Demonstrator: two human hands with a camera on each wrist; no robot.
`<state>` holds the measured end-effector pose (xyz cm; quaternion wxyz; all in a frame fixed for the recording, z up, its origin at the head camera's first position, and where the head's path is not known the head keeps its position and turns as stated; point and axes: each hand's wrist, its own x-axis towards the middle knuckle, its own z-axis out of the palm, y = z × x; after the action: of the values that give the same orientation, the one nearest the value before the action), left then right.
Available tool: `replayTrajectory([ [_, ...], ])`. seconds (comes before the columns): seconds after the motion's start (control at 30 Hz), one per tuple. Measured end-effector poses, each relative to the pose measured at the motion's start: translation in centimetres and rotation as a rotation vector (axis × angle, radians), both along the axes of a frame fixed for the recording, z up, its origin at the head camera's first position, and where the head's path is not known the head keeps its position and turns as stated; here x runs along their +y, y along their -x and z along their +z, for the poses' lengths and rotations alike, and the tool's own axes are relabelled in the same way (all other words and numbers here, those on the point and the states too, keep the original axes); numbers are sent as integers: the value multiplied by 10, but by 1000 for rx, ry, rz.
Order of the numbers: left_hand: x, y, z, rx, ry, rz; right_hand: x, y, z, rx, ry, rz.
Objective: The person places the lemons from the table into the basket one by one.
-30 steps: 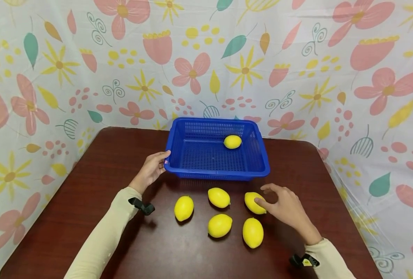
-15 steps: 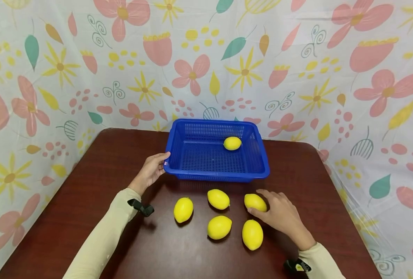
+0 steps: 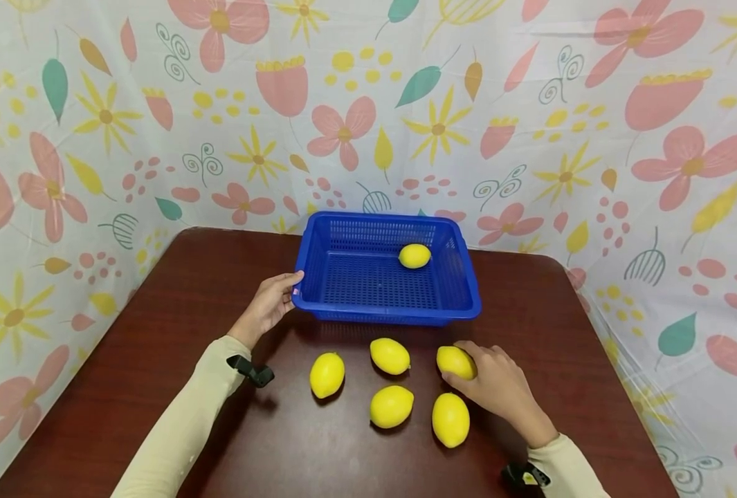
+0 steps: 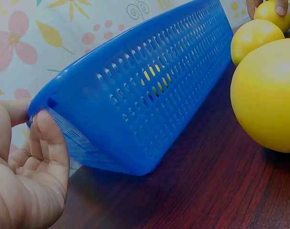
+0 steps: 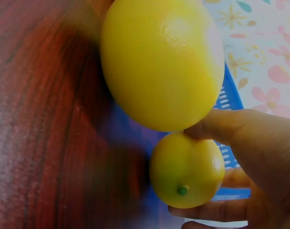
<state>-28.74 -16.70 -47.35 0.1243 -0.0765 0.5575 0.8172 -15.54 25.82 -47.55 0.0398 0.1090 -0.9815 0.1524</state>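
1. Toward the lower right of the head view, the right hand [image 3: 499, 386] grasped a lemon [image 3: 454, 362] between thumb and fingers. That lemon lay on the table [image 3: 219, 266], left of the palm, its long axis seeming to slant from upper left to lower right. The right hand was much the nearer one; the blue basket [image 3: 387, 311] stood above and left. Beside the left hand [image 3: 270, 308], the basket's left corner bore a small pinkish label [image 3: 296, 292], its print too small to read.

2. At the left edge of the left wrist view, the left hand pinched the basket's rim; no lettering showed.

3. Low centre in the right wrist view, the grasped lemon's green tip faced the camera, below a larger-looking lemon [image 5: 161, 62]. No brand was visible.
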Motion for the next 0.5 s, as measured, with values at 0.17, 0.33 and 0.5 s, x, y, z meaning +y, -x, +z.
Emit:
replayTrajectory([
  [0.17,-1,1,1,5,13,-8,1,-3,0,13,17,-21],
  [0.33,-1,1,0,7,19,-22,1,-7,6,19,38,-34],
  [0.5,-1,1,0,6,9,-24,1,-10,20,23,68,-22],
])
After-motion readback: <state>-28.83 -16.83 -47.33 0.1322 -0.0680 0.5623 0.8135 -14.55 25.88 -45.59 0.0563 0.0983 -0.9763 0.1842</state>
